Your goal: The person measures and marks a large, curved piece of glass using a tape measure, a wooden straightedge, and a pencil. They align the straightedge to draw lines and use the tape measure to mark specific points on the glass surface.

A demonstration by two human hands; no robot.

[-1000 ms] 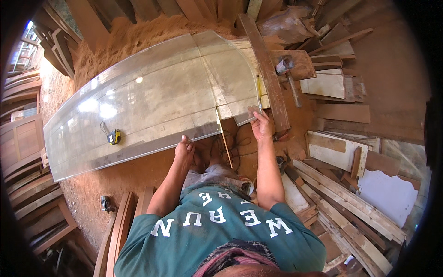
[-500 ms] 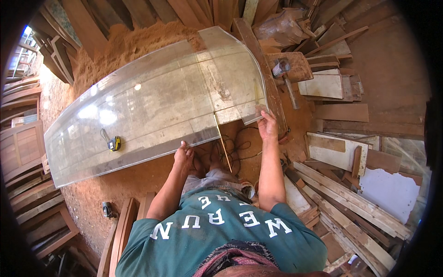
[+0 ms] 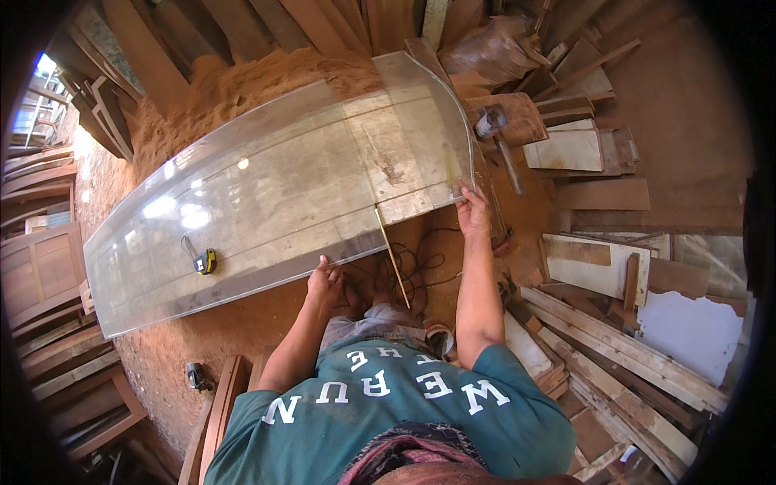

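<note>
A large clear sheet (image 3: 267,186), glass or plastic, lies across a worktop in front of me, catching bright reflections at its left. My left hand (image 3: 325,284) is closed on its near edge, thumb on top. At the right end my right hand (image 3: 473,212) pinches the near right corner of the clear material, fingertips partly hidden. Between my hands, a thin yellowish strip (image 3: 393,259) juts from the worktop's near edge toward my body. A yellow and black tape measure (image 3: 205,261) rests on the sheet's left part.
A hammer (image 3: 503,153) lies by a wooden block (image 3: 517,117) right of the sheet. Sawdust (image 3: 234,93) is heaped along the far side. Timber offcuts (image 3: 622,356) are stacked at the right, wooden frames (image 3: 40,267) at the left. Dark cord (image 3: 420,263) coils below.
The right end of the clear material has shifted away from me and slightly right; its near corner no longer overhangs the worktop edge. My right hand moved with it, while my left hand keeps its hold.
</note>
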